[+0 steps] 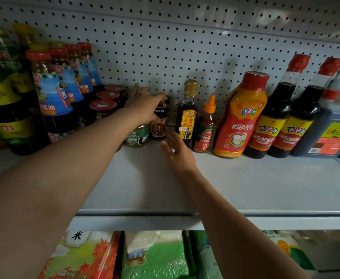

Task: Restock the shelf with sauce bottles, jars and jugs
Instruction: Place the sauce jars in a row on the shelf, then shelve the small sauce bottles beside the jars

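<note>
Left hand [145, 105] grip curls round the dark jar's [158, 125] lid; right hand [178, 153] spread, touching nothing.

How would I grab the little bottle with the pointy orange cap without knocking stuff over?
Probably hold the small ketchup bottle round its body, below the orange nozzle cap, coming from the front. It stands upright, squeezed between the sesame oil bottle and the big orange oyster sauce bottle, so only the front is free. The tapered cap would slip.
</note>
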A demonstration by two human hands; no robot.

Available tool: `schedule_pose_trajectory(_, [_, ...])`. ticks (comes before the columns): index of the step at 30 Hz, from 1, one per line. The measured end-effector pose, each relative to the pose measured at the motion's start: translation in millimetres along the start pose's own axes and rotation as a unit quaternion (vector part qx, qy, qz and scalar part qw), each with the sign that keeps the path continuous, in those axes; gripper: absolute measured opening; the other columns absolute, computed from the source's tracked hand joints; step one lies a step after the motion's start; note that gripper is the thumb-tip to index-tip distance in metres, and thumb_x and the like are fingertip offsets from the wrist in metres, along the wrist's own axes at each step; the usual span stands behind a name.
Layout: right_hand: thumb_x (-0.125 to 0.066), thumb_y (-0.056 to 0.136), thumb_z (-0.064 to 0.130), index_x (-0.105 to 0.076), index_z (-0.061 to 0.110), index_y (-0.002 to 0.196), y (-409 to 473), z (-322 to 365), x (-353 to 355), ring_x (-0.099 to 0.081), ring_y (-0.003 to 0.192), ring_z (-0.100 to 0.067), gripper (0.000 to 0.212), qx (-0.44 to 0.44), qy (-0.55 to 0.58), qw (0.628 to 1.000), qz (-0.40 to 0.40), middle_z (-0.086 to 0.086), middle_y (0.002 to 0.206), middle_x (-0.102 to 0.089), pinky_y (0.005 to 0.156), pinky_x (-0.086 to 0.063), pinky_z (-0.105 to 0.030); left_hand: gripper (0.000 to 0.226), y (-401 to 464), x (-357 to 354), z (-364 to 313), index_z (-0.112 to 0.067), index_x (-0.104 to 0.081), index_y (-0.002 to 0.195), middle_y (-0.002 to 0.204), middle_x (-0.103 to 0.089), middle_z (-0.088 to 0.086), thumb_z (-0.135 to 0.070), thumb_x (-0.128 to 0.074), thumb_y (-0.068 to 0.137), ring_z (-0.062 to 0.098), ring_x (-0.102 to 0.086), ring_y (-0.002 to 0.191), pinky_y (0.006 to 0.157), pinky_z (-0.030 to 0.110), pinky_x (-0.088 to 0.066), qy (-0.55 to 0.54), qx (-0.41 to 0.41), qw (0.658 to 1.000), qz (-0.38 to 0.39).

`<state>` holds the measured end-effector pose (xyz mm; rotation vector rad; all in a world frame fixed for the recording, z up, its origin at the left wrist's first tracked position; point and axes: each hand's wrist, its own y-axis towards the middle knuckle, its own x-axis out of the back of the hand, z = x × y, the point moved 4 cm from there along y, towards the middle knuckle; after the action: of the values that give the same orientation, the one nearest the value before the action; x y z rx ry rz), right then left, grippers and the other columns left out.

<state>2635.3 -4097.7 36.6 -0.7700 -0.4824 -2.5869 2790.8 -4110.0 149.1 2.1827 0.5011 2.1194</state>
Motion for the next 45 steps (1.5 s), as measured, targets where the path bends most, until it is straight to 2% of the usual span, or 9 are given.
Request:
schedule_pose_trajectory(9, [-0.056,0.097,0.031,-0.041,0.028,0.15,-9.1,8.3,6.2,-0.059,0.126,-0.021,0.055,-0.021,0.006,0.999,-0.024,0.001,0.14,-0.062,0.105,-0.048,-0.041,0.084,-21.2,24.7,-9.7,-0.028,-0.032,0.15,0.161,-0.025,0.009,-0.052,-0.072,0.08,0.029,-0.002,0.151,0.121,0.053,0.001,0.1,-0.012,0.995,-0.005])
schedule_pose_trajectory(13, [-0.056,0.094,0.033,-0.045,0.034,0.145,-15.0,14.8,9.2,-0.064,0.119,-0.025,0.053,-0.017,0.001,1.0,-0.019,-0.002,0.128,-0.069,0.098,-0.052,-0.041,0.081,-77.3,43.1,-13.0,-0.027,-0.033,0.148,0.16,-0.027,0.003,-0.052,-0.071,0.081,0.026,-0.007,0.151,0.122,0.046,-0.008,0.034,0.022,0.998,-0.054])
schedule_pose_trajectory(17, [-0.059,0.097,0.029,-0.048,0.03,0.145,-43.2,23.2,14.5,-0.064,0.12,-0.019,0.05,-0.024,0.026,0.999,-0.013,0.002,0.127,-0.07,0.099,-0.05,-0.033,0.076,-148.4,39.2,-13.3,-0.024,-0.038,0.144,0.157,-0.032,0.002,-0.051,-0.072,0.081,0.025,-0.018,0.147,0.118,0.036,-0.017,-0.009,0.055,0.997,-0.044])
schedule_pose_trajectory(21, [-0.063,0.096,0.024,-0.051,0.027,0.142,-93.9,23.5,14.1,-0.066,0.116,-0.02,0.048,-0.013,0.067,0.998,-0.011,-0.003,0.128,-0.069,0.1,-0.05,-0.033,0.073,-208.7,20.7,-15.4,-0.023,-0.043,0.141,0.143,-0.049,0.006,-0.045,-0.076,0.08,0.027,-0.043,0.13,0.105,0.037,-0.039,-0.099,0.111,0.988,-0.028])
schedule_pose_trajectory(25, [-0.066,0.093,0.013,-0.053,0.023,0.142,-152.6,23.2,18.9,-0.066,0.116,-0.021,0.051,0.044,0.066,0.997,0.0,-0.006,0.13,-0.067,0.097,-0.054,-0.039,0.066,-261.1,9.4,-37.7,-0.027,-0.045,0.14,0.142,-0.048,0.003,-0.042,-0.074,0.083,0.027,-0.04,0.13,0.101,0.037,-0.041,-0.177,0.164,0.97,-0.042])
schedule_pose_trajectory(31, [-0.07,0.084,0.014,-0.058,0.027,0.137,-215.1,15.9,45.0,-0.062,0.113,-0.023,0.056,0.104,-0.095,0.99,-0.02,0.0,0.127,-0.067,0.089,-0.055,-0.039,0.047,-316.1,-15.5,-67.7,-0.031,-0.052,0.121,0.118,-0.047,0.005,-0.032,-0.076,0.081,0.026,-0.048,0.115,0.09,0.039,-0.048,-0.203,0.194,0.959,-0.031])
schedule_pose_trajectory(35, [-0.07,0.084,0.017,-0.058,0.024,0.137,-248.2,-7.8,52.0,-0.055,0.123,-0.027,0.055,0.072,-0.246,0.965,0.049,-0.005,0.135,-0.06,0.098,-0.049,-0.036,0.048,-341.2,-44.0,-72.7,-0.032,-0.052,0.12,0.12,-0.043,0.002,-0.032,-0.077,0.079,0.025,-0.047,0.117,0.082,0.033,-0.045,-0.17,0.18,0.968,0.031])
schedule_pose_trajectory(40, [-0.068,0.087,0.015,-0.044,0.029,0.149,-292.9,-42.4,43.8,-0.042,0.135,-0.026,0.068,-0.028,-0.339,0.932,0.127,-0.001,0.149,-0.045,0.101,-0.045,-0.037,0.061,-380.9,-84.5,-72.4,-0.037,-0.046,0.131,0.136,-0.037,0.003,-0.032,-0.078,0.079,0.025,-0.043,0.123,0.09,0.037,-0.045,-0.093,0.16,0.976,0.113])
schedule_pose_trajectory(45, [-0.067,0.086,0.014,-0.041,0.029,0.15,-331.6,-70.3,8.6,-0.04,0.135,-0.028,0.07,-0.065,-0.38,0.905,0.178,-0.003,0.148,-0.044,0.103,-0.047,-0.039,0.061,-429.7,-128.6,-65.7,-0.04,-0.046,0.13,0.141,-0.038,0.002,-0.035,-0.077,0.079,0.028,-0.036,0.132,0.106,0.045,-0.036,-0.059,0.13,0.98,0.142])
